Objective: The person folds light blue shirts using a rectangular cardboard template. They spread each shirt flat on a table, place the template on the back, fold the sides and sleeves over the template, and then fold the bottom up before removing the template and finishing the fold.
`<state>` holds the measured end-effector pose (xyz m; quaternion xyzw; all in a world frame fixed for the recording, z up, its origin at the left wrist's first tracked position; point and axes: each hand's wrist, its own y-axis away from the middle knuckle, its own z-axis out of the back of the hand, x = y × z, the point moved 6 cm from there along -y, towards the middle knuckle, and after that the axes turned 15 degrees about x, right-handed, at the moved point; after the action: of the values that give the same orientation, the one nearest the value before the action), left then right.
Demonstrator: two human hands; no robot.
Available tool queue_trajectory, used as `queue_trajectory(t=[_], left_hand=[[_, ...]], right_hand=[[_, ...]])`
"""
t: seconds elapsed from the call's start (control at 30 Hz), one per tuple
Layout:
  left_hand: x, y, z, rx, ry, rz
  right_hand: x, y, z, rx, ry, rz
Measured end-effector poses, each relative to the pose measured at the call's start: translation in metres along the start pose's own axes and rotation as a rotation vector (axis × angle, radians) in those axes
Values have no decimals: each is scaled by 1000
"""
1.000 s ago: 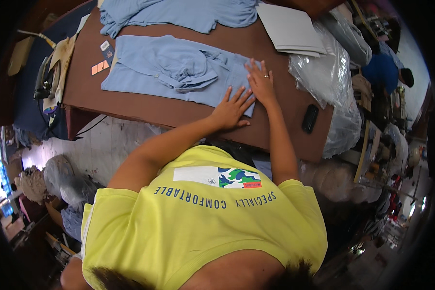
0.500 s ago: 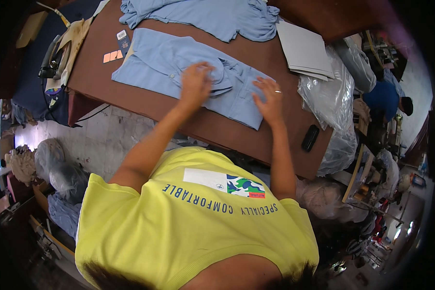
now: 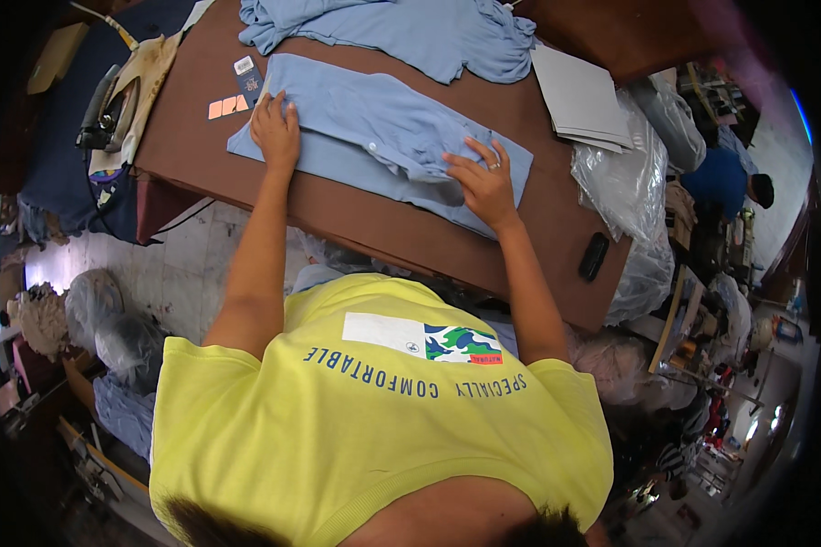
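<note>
A light blue button-up shirt (image 3: 365, 118) lies folded into a long strip on the brown table, with a button showing on its near layer. My left hand (image 3: 275, 135) rests on the shirt's left end, its fingers stretched and slightly apart on the cloth. Toward the right end, my right hand (image 3: 485, 187), wearing a ring, touches the folded layers with its fingers spread. Wrinkles run through the cloth beside the right hand. The undersides of the fingers are hidden.
More light blue garments (image 3: 392, 32) lie heaped at the table's far edge. White boards (image 3: 579, 96) and clear plastic bags (image 3: 625, 169) are at the right, near a black case (image 3: 593, 257). Tags (image 3: 228, 107) lie beyond my left hand; an iron (image 3: 100, 114) stands farther left. A person (image 3: 730, 182) works at far right.
My left hand has moved from the shirt's middle to its left end. The right hand has shifted slightly left and nearer. The loose fold in the middle now lies flatter and lengthwise.
</note>
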<state>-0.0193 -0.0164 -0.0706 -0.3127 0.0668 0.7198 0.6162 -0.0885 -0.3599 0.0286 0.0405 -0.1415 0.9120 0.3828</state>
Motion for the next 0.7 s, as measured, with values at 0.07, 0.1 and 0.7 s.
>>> queue_trajectory(t=[0.07,0.1,0.7], left_hand=[[-1,1,-1,21,-2,12],[-2,2,-1,30,-16,13],[-94,13,4,101,-158,-226]], right_hand=[[-7,17,-13,28,12,-31],[-10,24,-20,59,17,-49],[-78,72,-11,-153,-122,-382]])
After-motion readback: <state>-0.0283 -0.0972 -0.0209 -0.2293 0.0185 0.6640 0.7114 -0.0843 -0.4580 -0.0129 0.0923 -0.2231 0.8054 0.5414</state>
